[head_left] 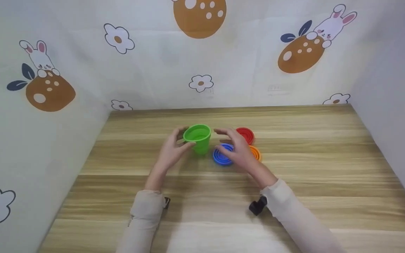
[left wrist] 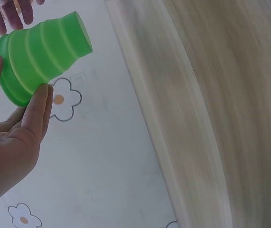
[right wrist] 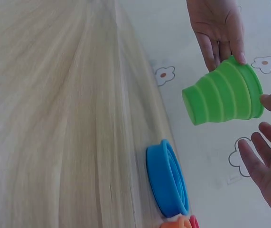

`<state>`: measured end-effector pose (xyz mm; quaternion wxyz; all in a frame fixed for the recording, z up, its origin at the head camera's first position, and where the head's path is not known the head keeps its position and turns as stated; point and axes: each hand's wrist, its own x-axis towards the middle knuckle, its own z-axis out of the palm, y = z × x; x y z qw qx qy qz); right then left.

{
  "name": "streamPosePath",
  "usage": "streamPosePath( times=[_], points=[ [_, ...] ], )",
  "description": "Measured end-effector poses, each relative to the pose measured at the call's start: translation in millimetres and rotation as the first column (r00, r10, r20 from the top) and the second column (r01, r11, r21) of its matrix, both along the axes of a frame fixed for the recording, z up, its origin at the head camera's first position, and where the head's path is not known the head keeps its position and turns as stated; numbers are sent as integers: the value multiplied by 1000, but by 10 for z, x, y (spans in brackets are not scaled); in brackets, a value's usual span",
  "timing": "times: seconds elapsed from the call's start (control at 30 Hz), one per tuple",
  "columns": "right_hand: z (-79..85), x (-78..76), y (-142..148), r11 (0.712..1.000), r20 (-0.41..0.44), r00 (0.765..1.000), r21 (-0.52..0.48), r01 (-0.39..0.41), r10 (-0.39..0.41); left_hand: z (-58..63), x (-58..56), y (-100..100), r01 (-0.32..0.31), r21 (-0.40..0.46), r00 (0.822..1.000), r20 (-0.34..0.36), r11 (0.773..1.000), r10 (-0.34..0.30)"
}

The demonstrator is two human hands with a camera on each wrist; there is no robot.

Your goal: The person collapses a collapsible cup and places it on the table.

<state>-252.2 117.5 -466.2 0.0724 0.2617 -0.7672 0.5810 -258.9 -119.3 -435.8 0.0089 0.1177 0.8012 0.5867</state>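
A green collapsible cup [head_left: 201,143], drawn out to its full stepped height, stands upright between the two hands in the head view. My left hand [head_left: 170,151] holds it by the wide rim, thumb on the near side and fingers along the far side. In the left wrist view, that hand's fingertips [left wrist: 41,95] press the cup's ribbed wall. My right hand [head_left: 242,151] is just right of the cup, its fingers spread and gently bent with nothing in them. The right wrist view has its thumb close to the green rim.
Three flattened collapsible cups lie right of the green one: blue [head_left: 220,160] partly under the right hand in view, red [head_left: 246,135] behind, orange [head_left: 256,154] mostly hidden by that hand. The wood-grain table [head_left: 206,196] meets a printed cloth wall [head_left: 160,70] at the back.
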Motion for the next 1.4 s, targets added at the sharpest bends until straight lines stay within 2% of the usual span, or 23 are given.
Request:
streamPosePath(
  times=[0.2,0.37,0.47,0.67,1.03,1.17,1.23,1.3,1.4],
  points=[
    [-1,29,136,998,15,999,32,47,-48,-15,13,137,39,5,999,0,999,-39],
    [-25,48,211,994,-55,996,76,78,-74,-22,36,240,94,8,996,0,996,-94],
    [-28,66,257,992,-76,995,101,79,-72,-23,53,294,120,-3,993,10,993,-120],
    [-10,99,352,990,-60,997,131,52,-44,2,96,385,160,-34,985,63,987,-158],
    [-14,137,482,989,-137,990,144,34,-15,-4,153,486,222,-45,973,79,974,-218],
    [-14,155,519,986,-147,989,166,26,-1,-21,167,511,243,-48,969,51,969,-241],
    [-9,171,536,985,-142,990,173,25,0,-23,178,525,250,-78,968,15,965,-250],
    [-6,187,552,983,-128,992,182,24,-1,-19,194,540,257,-149,963,-41,955,-266],
    [-4,202,570,980,-109,994,199,26,-4,-5,221,566,244,-293,949,-125,925,-290]
  ],
)
